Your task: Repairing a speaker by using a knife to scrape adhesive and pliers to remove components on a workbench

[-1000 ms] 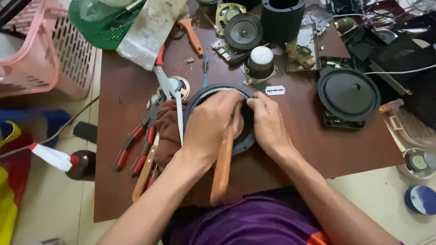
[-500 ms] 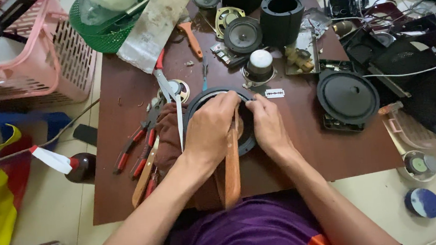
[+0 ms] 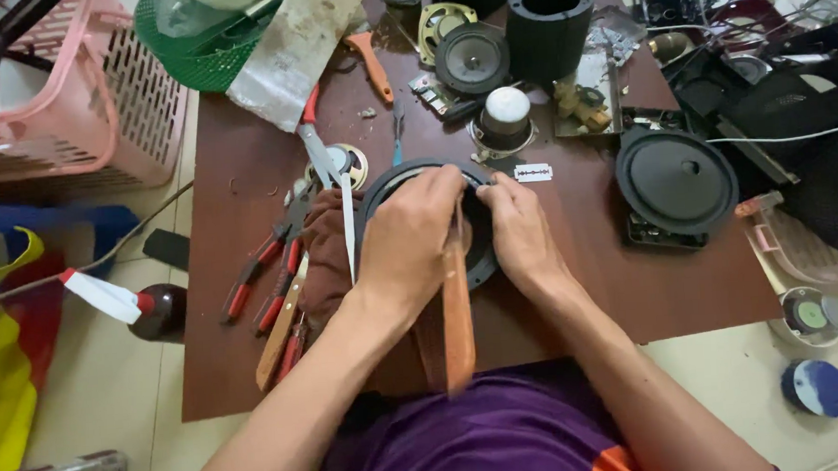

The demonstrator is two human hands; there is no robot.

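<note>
A round black speaker (image 3: 482, 251) lies on the brown table (image 3: 613, 283) in front of me. My left hand (image 3: 409, 236) rests over its left half and grips a tool with a long orange-brown handle (image 3: 458, 329), which points back toward my body. My right hand (image 3: 519, 235) presses on the speaker's right rim, fingertips meeting the left hand near the tool's hidden tip. Most of the speaker cone is covered by both hands.
Scissors (image 3: 324, 164), red-handled pliers (image 3: 268, 272) and a brown rag (image 3: 320, 260) lie left of the speaker. A razor blade (image 3: 532, 172), a big black speaker (image 3: 676, 182), smaller speakers (image 3: 472, 59) and a black cylinder (image 3: 548, 23) sit behind. A pink basket (image 3: 78, 110) stands at left.
The tool's handle has swung from slanting left to nearly straight toward my body. Both hands stay on the speaker.
</note>
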